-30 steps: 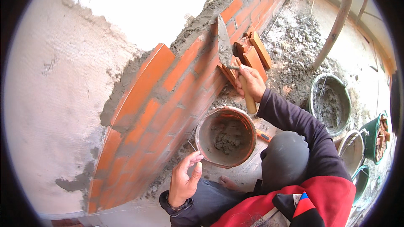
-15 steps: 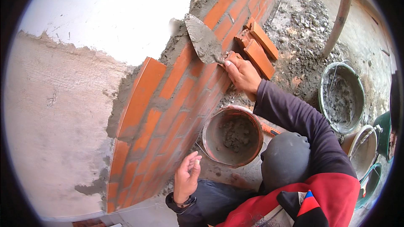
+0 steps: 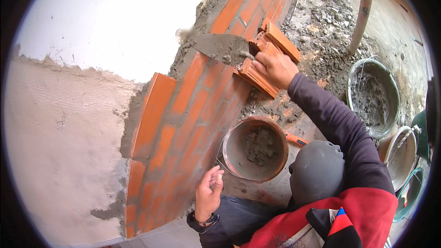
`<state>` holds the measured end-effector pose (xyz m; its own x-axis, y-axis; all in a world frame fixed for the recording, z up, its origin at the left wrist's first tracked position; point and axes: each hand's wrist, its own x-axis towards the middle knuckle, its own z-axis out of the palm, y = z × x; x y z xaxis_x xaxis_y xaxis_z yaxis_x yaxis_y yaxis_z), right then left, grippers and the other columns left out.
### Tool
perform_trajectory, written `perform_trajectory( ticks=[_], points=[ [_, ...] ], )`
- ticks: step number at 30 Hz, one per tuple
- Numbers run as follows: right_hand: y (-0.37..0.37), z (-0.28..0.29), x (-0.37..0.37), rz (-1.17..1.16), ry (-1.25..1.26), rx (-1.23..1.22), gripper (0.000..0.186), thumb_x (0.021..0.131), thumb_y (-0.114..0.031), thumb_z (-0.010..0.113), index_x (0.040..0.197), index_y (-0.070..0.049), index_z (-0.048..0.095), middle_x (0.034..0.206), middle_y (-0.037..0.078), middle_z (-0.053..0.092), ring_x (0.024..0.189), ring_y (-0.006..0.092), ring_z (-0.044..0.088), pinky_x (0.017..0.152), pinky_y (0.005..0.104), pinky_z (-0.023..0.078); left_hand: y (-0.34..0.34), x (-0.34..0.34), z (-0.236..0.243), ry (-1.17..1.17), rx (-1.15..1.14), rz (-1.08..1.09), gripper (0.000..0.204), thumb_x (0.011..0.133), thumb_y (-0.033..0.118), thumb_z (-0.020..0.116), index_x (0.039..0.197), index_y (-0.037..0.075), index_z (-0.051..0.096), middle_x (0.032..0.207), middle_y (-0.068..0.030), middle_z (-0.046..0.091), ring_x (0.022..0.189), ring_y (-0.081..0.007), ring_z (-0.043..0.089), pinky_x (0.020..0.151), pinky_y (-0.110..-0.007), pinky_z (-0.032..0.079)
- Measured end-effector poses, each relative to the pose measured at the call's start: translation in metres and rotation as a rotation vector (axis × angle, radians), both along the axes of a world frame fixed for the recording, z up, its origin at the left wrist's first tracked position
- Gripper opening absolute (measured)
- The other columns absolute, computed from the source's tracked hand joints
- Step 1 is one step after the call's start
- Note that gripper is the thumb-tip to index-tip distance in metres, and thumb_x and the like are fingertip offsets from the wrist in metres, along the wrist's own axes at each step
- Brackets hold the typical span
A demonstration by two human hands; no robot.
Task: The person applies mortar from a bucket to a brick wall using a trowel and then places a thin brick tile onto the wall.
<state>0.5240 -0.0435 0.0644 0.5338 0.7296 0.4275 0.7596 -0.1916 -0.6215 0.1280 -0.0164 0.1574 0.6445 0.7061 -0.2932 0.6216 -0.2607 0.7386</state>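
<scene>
My right hand (image 3: 276, 70) is closed round the handle of a trowel (image 3: 224, 47). The mortar-smeared blade reaches left over the top of the brick wall (image 3: 183, 124), its tip at the grey mortar strip (image 3: 183, 57) beside the white wall. Just under this hand lie several loose orange hollow bricks (image 3: 282, 41), leaning at the brickwork. My left hand (image 3: 209, 193) is raised near the wall's lower part, fingers loosely bent and thumb apart, holding nothing. Between my hands stands a round bucket (image 3: 228, 165) with grey mortar (image 3: 259, 147) inside.
An orange-handled tool (image 3: 296, 139) lies beside the mortar bucket. To the right stand a second mortar bucket (image 3: 351, 96), a pale bucket (image 3: 399, 174) and green containers (image 3: 410, 197). Rubble (image 3: 333, 18) covers the floor behind, near an upright pole (image 3: 363, 14). My bent knee (image 3: 317, 172) rises near the bucket.
My right hand has moved slightly right, and the trowel blade has swung from slanting to nearly level, pointing left. The left hand stays about where it was. The view has shifted slightly.
</scene>
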Motion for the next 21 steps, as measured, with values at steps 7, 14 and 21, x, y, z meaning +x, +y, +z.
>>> perform_trajectory(
  ticks=[7, 14, 21],
  points=[
    [0.0, 0.002, 0.091, -0.133, 0.095, 0.008, 0.031, 0.099, -0.032, 0.055, 0.093, -0.003, 0.064, 0.075, 0.023, 0.062, 0.071, 0.0415, 0.063, 0.065, 0.048, 0.049, -0.001, -0.004, -0.004, 0.028, 0.017, 0.039, 0.049, 0.102, 0.034, 0.057, 0.131, -0.005, 0.054, 0.116, -0.0158, 0.069, 0.103, -0.0185, 0.066, 0.091, -0.032, 0.051],
    [0.0, -0.021, 0.13, -0.209, 0.282, 0.116, 0.039, 0.1, -0.035, 0.052, 0.101, 0.0, 0.068, 0.088, 0.026, 0.067, 0.087, 0.0417, 0.064, 0.077, 0.0502, 0.049, 0.002, 0.005, -0.005, 0.059, -0.006, 0.038, 0.049, 0.103, 0.037, 0.054, 0.132, -0.003, 0.054, 0.116, -0.0147, 0.068, 0.107, -0.0193, 0.063, 0.093, -0.032, 0.048],
    [-0.045, 0.082, 0.075, -0.034, 0.026, -0.141, 0.035, 0.099, -0.033, 0.05, 0.093, -0.004, 0.068, 0.081, 0.022, 0.067, 0.077, 0.0418, 0.065, 0.071, 0.049, 0.051, 0.005, 0.002, -0.008, 0.072, 0.043, 0.035, 0.046, 0.102, 0.033, 0.057, 0.13, -0.003, 0.055, 0.114, -0.016, 0.07, 0.103, -0.0196, 0.066, 0.09, -0.032, 0.051]
  ],
)
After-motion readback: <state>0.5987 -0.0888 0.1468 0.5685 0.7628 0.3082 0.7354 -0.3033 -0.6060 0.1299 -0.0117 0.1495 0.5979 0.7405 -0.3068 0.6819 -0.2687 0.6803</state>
